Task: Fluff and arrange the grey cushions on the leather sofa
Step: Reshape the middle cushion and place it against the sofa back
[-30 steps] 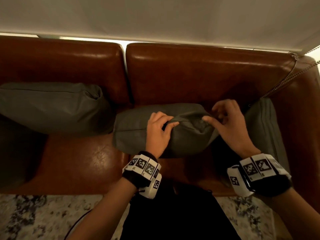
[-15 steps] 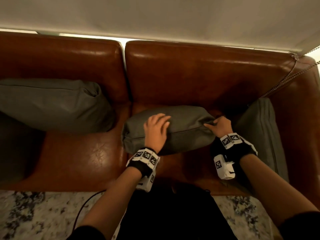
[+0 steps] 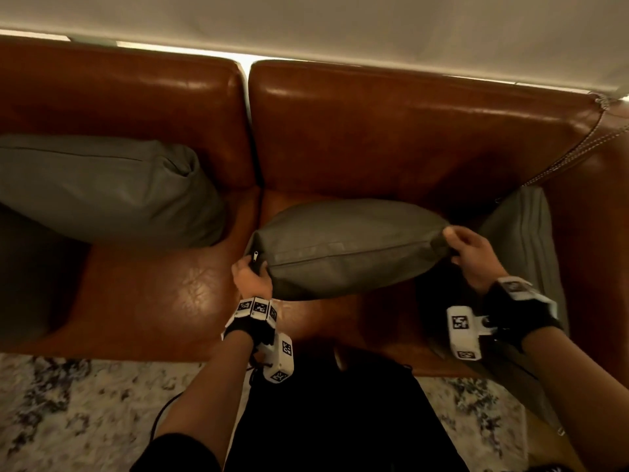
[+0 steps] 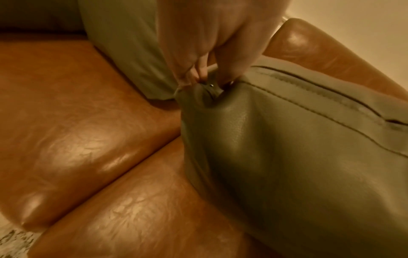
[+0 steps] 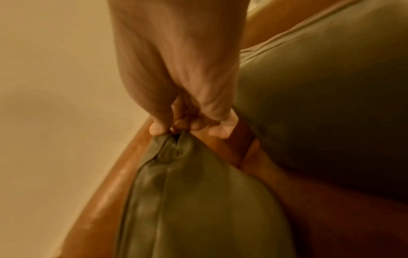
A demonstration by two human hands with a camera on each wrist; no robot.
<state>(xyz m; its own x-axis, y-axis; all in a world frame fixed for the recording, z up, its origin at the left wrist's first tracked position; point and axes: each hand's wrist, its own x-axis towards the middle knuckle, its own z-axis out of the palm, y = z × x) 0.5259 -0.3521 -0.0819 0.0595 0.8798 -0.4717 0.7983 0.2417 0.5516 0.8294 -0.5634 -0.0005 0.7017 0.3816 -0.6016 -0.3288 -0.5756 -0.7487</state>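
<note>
A grey cushion [image 3: 347,247] hangs stretched between my two hands over the right seat of the brown leather sofa [image 3: 391,131]. My left hand [image 3: 252,272] pinches its left corner by the zip; the wrist view shows the left hand [image 4: 205,76] gripping that corner of the cushion [image 4: 298,157]. My right hand [image 3: 466,250] grips the right corner, and the right hand [image 5: 176,125] is seen bunching the fabric of the cushion [image 5: 194,200]. A second grey cushion [image 3: 109,189] leans on the left backrest. A third [image 3: 517,229] stands against the right armrest.
A dark grey shape [image 3: 30,274] lies at the far left of the seat. The left seat pad [image 3: 163,301] is bare leather. A patterned rug [image 3: 68,410] lies in front of the sofa. A pale wall [image 3: 306,22] is behind it.
My left hand slid from the top of the cushion to its left corner. The right hand stayed at the right corner, and the cushion now hangs stretched between both hands.
</note>
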